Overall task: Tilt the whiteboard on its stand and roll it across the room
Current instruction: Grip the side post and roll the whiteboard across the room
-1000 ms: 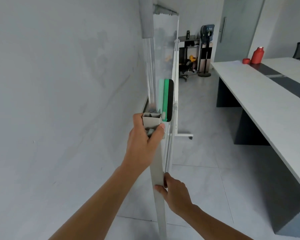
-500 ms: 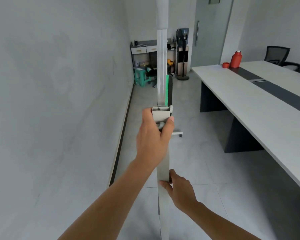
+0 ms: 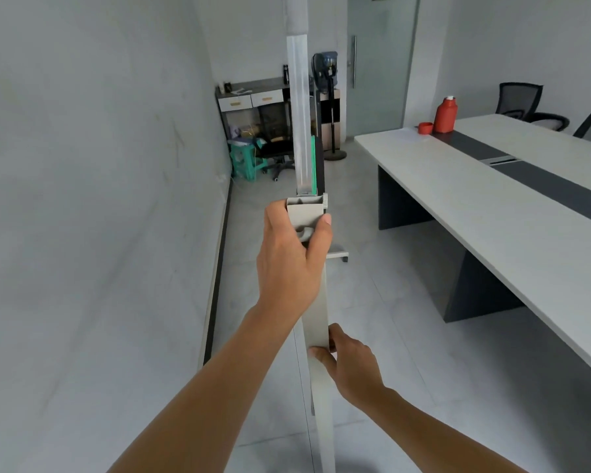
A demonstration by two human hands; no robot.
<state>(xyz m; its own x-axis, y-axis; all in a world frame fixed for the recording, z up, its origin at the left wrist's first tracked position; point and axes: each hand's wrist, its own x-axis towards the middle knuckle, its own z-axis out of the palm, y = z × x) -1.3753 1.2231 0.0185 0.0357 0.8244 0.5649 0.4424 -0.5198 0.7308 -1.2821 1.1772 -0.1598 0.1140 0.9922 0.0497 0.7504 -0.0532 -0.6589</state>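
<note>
I see the whiteboard (image 3: 300, 107) edge-on as a thin vertical strip in the middle of the view, with a green and black eraser (image 3: 316, 165) stuck to its right face. Its grey stand post (image 3: 316, 312) runs down below it. My left hand (image 3: 292, 264) is wrapped around the top of the post, just under the board. My right hand (image 3: 350, 365) grips the same post lower down, thumb across its front. A stand foot (image 3: 338, 256) sticks out to the right on the floor behind my left hand.
A white wall (image 3: 93, 216) runs along the left. A long white table (image 3: 492, 206) fills the right, with a red bottle (image 3: 446, 116) and office chairs (image 3: 522, 100) at its far end. A cluttered desk (image 3: 253, 97), a fan (image 3: 328, 73) and a door (image 3: 379, 56) stand ahead.
The board has swung from facing me at a slant to edge-on, uncovering the far corner of the room. Both hands kept their grip on the post.
</note>
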